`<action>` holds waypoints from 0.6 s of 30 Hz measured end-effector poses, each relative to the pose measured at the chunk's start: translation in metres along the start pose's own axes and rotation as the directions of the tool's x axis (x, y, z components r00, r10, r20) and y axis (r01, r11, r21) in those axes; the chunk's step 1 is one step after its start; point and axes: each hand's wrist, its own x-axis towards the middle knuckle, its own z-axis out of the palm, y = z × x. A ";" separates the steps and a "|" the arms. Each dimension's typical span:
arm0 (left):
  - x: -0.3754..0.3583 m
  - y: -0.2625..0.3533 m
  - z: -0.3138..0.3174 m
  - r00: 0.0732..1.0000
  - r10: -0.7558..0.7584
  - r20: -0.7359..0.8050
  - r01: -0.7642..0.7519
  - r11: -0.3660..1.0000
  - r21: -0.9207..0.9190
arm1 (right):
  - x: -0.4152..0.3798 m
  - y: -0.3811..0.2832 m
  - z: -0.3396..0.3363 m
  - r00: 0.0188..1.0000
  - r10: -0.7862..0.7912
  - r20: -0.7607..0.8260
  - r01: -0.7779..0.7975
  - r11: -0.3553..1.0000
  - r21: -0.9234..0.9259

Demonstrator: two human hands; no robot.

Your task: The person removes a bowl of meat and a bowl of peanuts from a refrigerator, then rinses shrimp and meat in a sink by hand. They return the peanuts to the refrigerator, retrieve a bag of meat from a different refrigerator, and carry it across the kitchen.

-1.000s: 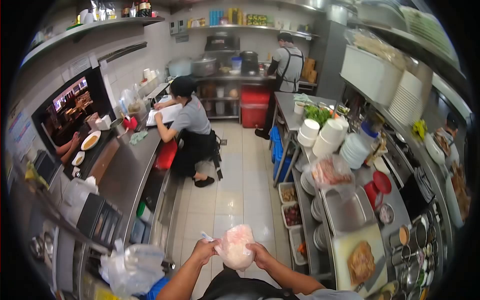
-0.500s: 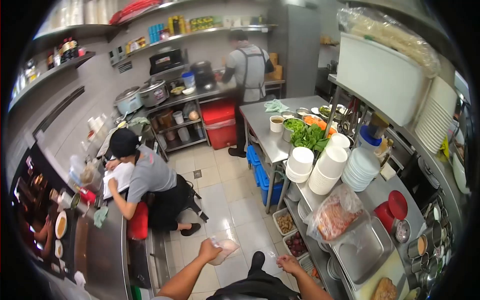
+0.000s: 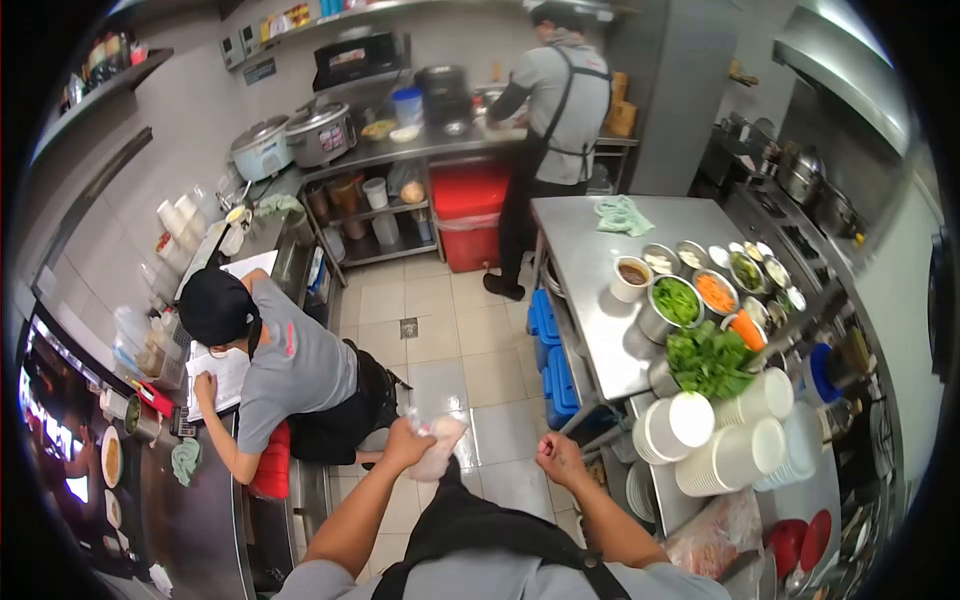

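Observation:
My left hand [image 3: 408,445] is closed around the gathered top of a clear plastic bag [image 3: 436,455] with something pale pink inside. What exactly the bag contains, I cannot make out. My right hand [image 3: 562,460] is held out in front of me with its fingers curled in, and nothing shows in them. It is nearest to the steel shelving on the right and touches nothing. Below both hands are the tiled floor and my black apron [image 3: 480,530].
A co-worker [image 3: 290,360] leans over papers [image 3: 218,378] on the left counter. Another person [image 3: 560,110] stands at the back counter by a red bin [image 3: 470,215]. On the right, a steel table [image 3: 570,240] holds vegetable containers; stacked white bowls [image 3: 672,430] stand nearer.
I have moved forward, and the right-hand table and stacked bowls now appear nearer. The bag is still in my left hand. The co-worker on the left still leans over the papers.

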 end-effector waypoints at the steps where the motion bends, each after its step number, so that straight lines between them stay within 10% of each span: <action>1: 0.027 0.001 0.002 0.998 -0.061 0.009 0.061 0.996 0.059 | 0.022 0.035 0.015 0.998 -0.016 0.065 0.026 0.988 -0.150; 4: 0.111 -0.012 0.004 0.998 -0.012 0.055 0.012 1.000 -0.014 | 0.069 0.064 0.027 0.932 0.202 0.302 0.041 0.769 -0.638; 6: 0.152 0.016 -0.011 0.995 0.021 0.097 -0.017 0.999 -0.043 | 0.087 0.051 0.027 0.890 0.339 0.305 -0.215 0.901 -0.376; 18: 0.457 0.062 0.015 0.888 0.175 0.424 -0.209 0.977 0.034 | 0.324 -0.061 -0.010 0.975 0.215 -0.055 -0.210 0.975 0.076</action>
